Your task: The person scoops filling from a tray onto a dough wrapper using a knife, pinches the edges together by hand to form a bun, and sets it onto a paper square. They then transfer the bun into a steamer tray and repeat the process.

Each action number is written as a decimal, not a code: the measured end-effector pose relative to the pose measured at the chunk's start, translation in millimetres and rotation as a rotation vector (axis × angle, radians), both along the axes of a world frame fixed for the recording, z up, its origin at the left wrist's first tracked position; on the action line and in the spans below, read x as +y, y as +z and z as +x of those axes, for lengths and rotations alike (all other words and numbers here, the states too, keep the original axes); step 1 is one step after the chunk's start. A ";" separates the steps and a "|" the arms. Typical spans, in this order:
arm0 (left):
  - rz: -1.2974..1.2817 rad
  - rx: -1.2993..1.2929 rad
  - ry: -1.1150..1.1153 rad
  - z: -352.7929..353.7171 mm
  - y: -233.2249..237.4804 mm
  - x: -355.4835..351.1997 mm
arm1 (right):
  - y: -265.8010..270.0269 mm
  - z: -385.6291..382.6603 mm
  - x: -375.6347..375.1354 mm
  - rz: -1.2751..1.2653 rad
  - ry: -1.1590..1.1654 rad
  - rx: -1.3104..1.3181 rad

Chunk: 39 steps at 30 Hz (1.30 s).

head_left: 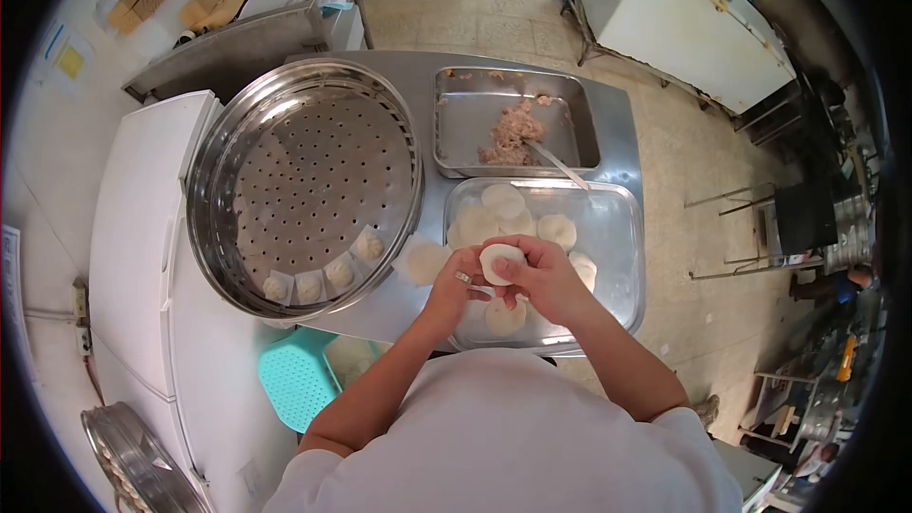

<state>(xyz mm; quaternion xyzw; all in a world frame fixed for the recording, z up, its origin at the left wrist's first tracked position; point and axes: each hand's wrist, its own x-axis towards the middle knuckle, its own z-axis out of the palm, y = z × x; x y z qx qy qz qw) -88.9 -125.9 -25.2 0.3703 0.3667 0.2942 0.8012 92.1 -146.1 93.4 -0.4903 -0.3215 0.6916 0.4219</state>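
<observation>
Both my hands meet over the near part of a shallow metal tray (622,266), around a round white dough wrapper (496,259). My left hand (454,287), with a ring on one finger, curls round its left side. On the other side my right hand (540,275) grips it, thumb pressed onto the middle. Any filling inside is hidden by the thumb and dough. Several flat dough rounds (503,201) lie in the tray, some overlapping. Just left of my left hand, another dough round (423,262) rests on the steel table (380,309).
A big perforated steamer pan (323,157) stands at left, with several pleated buns (339,273) on paper squares along its near edge. Behind the tray, a deep metal pan (454,123) holds minced meat filling (516,130) and a spoon (560,164). A turquoise stool (296,382) stands below the table.
</observation>
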 end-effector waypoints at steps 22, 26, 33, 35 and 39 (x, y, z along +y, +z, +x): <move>-0.026 0.170 0.087 -38.6 15.4 -25.4 | -146.3 32.7 302.2 0.520 0.608 -1.414; -0.011 0.180 0.132 -35.8 7.7 -17.4 | -111.4 47.7 267.6 0.543 0.403 -1.238; 0.217 0.576 0.148 -40.2 21.8 4.7 | -31.4 77.1 133.0 0.093 -0.075 -0.108; 0.340 0.671 0.007 -34.6 34.0 13.0 | -25.9 80.2 81.6 0.038 -0.117 -0.037; 0.897 0.775 -0.275 -17.6 15.0 3.2 | -38.3 71.3 -3.5 -0.069 -0.102 -0.079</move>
